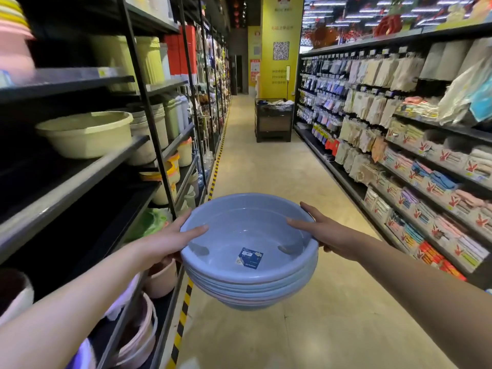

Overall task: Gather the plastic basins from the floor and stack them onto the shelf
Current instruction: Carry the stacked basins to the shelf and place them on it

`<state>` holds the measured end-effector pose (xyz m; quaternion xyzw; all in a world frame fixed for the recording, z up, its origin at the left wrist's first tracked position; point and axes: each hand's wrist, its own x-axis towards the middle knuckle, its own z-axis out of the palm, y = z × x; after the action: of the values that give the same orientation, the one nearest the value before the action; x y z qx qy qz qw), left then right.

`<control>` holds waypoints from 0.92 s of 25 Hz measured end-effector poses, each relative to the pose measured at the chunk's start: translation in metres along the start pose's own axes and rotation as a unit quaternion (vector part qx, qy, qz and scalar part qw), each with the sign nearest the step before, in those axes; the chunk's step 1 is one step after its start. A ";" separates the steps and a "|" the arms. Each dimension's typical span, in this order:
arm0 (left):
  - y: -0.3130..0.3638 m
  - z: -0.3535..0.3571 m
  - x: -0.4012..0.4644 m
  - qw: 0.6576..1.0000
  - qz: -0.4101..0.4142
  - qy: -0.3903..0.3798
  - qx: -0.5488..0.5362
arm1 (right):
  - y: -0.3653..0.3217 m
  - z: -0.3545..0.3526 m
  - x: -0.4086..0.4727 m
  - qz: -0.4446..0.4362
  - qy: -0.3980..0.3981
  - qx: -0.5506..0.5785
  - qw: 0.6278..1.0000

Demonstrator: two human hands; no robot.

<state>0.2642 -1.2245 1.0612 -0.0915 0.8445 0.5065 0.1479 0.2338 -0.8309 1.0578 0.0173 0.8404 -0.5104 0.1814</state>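
A nested stack of several blue plastic basins (pixel 249 251) hangs in mid-air over the aisle floor, level and upright. A small blue label sticks to the inside bottom of the top one. My left hand (pixel 170 242) grips the stack's left rim, thumb over the edge. On the opposite rim, my right hand (pixel 322 230) holds it the same way. The dark metal shelf (pixel 80 179) stands to my left, with a beige basin (pixel 85 133) on a middle level.
Pink basins and tubs (pixel 138 334) fill the lowest level at left; buckets and bins sit further along. A black-and-yellow striped strip (pixel 186 296) marks the shelf base. Towels and packaged goods line the right shelving (pixel 415 166). A dark display bin (pixel 274 119) stands mid-aisle ahead.
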 end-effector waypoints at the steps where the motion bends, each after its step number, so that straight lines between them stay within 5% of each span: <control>1: 0.006 0.003 0.008 1.000 -0.001 0.002 -0.007 | -0.001 -0.008 0.018 -0.006 -0.011 0.002 1.000; 12: 0.089 0.049 0.097 0.985 -0.028 0.148 -0.089 | -0.068 -0.112 0.239 -0.089 -0.148 -0.062 0.983; 23: 0.084 0.016 0.209 0.945 -0.134 0.279 -0.106 | -0.123 -0.075 0.443 -0.121 -0.264 -0.077 0.954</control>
<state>0.0445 -1.1717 1.0522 -0.3566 0.7736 0.5224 -0.0375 -0.2276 -0.8938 1.0509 -0.2341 0.7951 -0.4485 0.3345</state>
